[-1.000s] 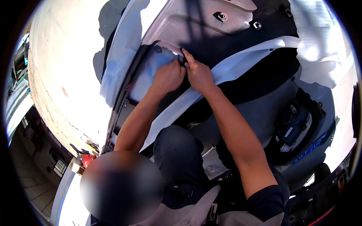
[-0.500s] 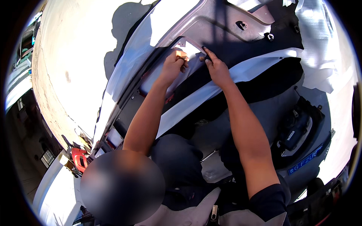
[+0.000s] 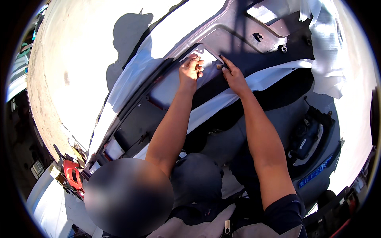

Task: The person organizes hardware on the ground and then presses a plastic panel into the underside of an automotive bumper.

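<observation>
A large grey moulded panel [image 3: 216,37], which looks like vehicle trim, lies in front of me with a framed recess in it. My left hand [image 3: 190,73] is over this recess with its fingers curled together. What they pinch, if anything, I cannot make out. Beneath it a pale translucent sheet [image 3: 168,89] fills the recess, sunlit at the far end. My right hand [image 3: 235,77] holds nothing. Its index finger stretches along the recess's right edge, and the thumb is close to a small brown piece [image 3: 219,67].
White wrapping sheet [image 3: 133,85] runs along the panel's left side, and a white strip [image 3: 262,75] along its right. Black clips [image 3: 258,37] sit on the panel's far part. A red tool-like object [image 3: 72,174] lies at left, a dark vehicle part with a blue plate [image 3: 315,172] at right.
The whole view has shifted slightly, the panel appearing a little to the right. My left wrist and forearm are turned more upright. My right hand keeps its place at the recess edge.
</observation>
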Tool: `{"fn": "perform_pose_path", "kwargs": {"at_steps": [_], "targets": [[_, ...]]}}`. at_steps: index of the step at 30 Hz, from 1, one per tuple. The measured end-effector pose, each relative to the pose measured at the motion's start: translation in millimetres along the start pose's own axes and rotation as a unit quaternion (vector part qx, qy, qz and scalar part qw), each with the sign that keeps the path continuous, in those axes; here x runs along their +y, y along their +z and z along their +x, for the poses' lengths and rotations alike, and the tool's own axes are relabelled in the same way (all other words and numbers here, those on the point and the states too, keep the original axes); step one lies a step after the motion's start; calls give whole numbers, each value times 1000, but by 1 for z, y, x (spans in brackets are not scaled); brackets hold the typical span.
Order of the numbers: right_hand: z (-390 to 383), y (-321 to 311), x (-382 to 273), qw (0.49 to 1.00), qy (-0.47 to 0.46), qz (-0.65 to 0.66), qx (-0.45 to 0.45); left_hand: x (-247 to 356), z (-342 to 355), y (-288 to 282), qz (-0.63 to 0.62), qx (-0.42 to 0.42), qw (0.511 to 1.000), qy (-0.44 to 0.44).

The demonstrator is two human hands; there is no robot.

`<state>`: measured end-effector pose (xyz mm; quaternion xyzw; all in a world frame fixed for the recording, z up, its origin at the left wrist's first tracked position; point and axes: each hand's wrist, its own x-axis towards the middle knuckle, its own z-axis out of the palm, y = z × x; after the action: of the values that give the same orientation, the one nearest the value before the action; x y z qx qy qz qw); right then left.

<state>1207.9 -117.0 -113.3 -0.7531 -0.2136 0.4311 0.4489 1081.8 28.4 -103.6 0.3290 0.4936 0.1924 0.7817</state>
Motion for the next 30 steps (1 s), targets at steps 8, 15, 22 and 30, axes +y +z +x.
{"fn": "perform_pose_path", "kwargs": {"at_steps": [8, 15, 22, 30], "targets": [[-1, 0, -6, 1000, 19, 19, -9, -9, 10, 0, -38, -54, 998, -3], [3, 3, 4, 999, -9, 41, -9, -13, 19, -10, -97, -82, 992, -11], [0, 3, -4, 999, 7, 33, -7, -17, 15, -2, -45, -65, 996, 30], [1, 2, -4, 999, -4, 37, -5, -20, 23, 3, 14, 8, 997, 82]]}}
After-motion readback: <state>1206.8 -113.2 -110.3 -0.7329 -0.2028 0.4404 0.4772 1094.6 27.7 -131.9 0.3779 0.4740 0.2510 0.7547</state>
